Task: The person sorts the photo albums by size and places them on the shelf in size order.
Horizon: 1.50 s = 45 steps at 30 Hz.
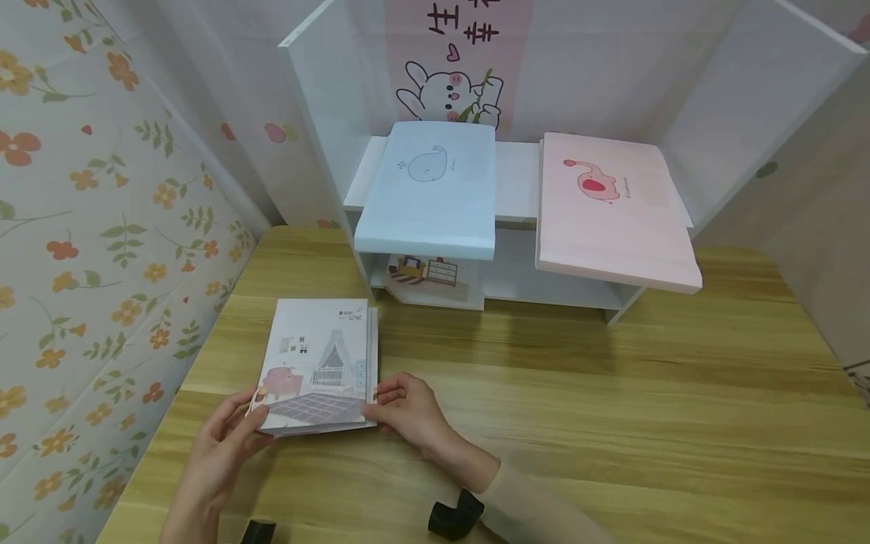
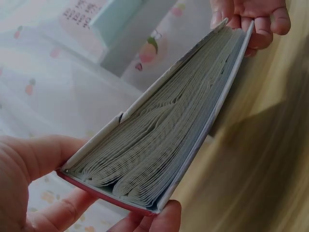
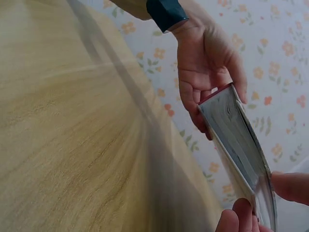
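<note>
In the head view a thick book (image 1: pixel 316 378) with a pale illustrated cover is held above the left part of the table. My left hand (image 1: pixel 219 449) grips its lower left corner, thumb over the cover and fingers beneath. At the opposite edge my right hand (image 1: pixel 416 412) pinches the covers between thumb and fingers. Seen from the left wrist, the page block (image 2: pixel 159 130) fans out slightly between the covers, and the reddish spine (image 2: pixel 106 195) lies in the left palm's side. The right wrist view shows the same book (image 3: pixel 231 130) stretched between both hands.
A white shelf (image 1: pixel 326 98) stands at the back of the wooden table (image 1: pixel 544 423). On its upper board lie a light blue book (image 1: pixel 435 204) and a pink book (image 1: pixel 612 219), both jutting past the front edge. An illustrated item (image 1: pixel 435 291) lies on the lower level. Floral cloth (image 1: pixel 102 249) hangs at left.
</note>
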Tool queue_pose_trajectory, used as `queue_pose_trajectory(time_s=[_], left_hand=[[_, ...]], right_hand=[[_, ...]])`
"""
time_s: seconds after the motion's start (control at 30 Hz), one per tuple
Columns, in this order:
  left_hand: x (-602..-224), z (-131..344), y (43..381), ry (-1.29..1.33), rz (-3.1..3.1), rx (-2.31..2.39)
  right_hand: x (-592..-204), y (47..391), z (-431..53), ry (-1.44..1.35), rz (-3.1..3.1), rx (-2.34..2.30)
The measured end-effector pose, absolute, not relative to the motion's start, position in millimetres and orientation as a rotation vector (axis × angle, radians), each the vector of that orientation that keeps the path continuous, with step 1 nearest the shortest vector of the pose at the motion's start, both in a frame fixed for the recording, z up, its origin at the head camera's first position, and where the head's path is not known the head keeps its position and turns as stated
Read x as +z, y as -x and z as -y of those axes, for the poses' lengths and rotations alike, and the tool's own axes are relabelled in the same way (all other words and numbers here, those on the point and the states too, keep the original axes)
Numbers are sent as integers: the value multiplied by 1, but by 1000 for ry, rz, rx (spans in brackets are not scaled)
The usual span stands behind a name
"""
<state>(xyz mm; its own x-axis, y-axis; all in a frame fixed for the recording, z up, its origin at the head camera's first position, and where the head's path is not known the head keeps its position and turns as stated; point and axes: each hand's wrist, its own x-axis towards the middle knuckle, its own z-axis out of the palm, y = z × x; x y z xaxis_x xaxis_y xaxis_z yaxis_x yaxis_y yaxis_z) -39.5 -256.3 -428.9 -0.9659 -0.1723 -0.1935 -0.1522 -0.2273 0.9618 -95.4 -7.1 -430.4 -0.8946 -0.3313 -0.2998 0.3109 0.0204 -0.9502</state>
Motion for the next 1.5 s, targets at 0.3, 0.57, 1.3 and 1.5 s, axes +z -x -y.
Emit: queue_pose_trajectory(time_s=[0.3, 0.57, 1.3, 1.5], left_hand=[[-419, 239, 33, -247, 1842, -2434], [-412, 229, 31, -165, 1815, -2435], [-425, 192, 39, -6, 1886, -2395], [-406, 169, 41, -21, 1909, -2405]], right_hand=[[-415, 88, -13, 109, -1889, -1969], [-410, 83, -24, 164, -1995, -1954], [-402, 69, -70, 108, -2161, -1897], [-402, 68, -84, 89, -2159, -1927]])
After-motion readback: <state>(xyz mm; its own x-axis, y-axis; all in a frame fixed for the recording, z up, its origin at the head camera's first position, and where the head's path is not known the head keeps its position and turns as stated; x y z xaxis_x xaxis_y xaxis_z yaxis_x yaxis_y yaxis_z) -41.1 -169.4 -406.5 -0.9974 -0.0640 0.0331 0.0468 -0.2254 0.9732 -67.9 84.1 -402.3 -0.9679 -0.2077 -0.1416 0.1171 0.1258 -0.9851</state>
